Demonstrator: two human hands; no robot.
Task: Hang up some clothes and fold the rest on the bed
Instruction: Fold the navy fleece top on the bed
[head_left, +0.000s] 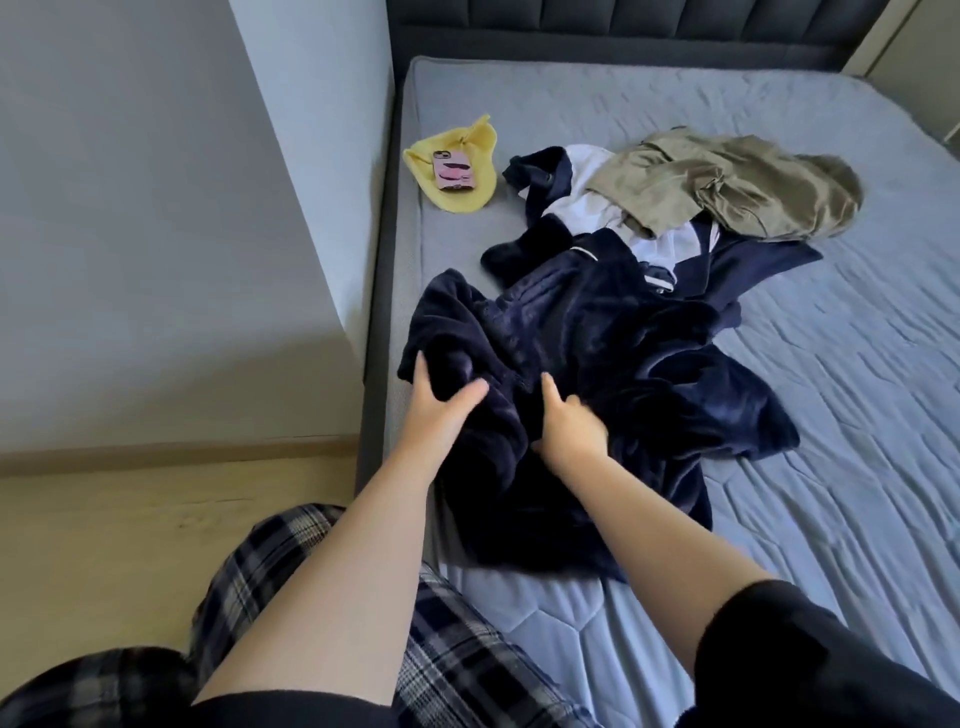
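Navy fleece garment (597, 374) lies crumpled near the left edge of the bed (831, 415), its lower part reaching toward the near edge. Both bare forearms reach forward over it from the near-left corner. The left hand (441, 410) grips a raised fold at the garment's left side, with the fingers tucked behind the fabric and the thumb in front. The right hand (571, 426), just beside it and closer to the middle of the bed, has its fingers curled into the fleece. Its forefinger points up the bed. This hand is slightly blurred.

Farther up the bed, touching the fleece, sits a heap of other clothes: a dark blue jacket (753, 265) with pale trim, a white garment (582, 202) over it, and an olive garment (727, 182) on top toward the right. A yellow cloth (467, 150) lies by the left edge near the head of the bed, apart from the heap, with a pink-cased phone (453, 170) resting on it. A dark padded headboard (623, 26) closes the far edge. Plaid trousers (457, 660) show at the near-left corner, one knee resting on the mattress.
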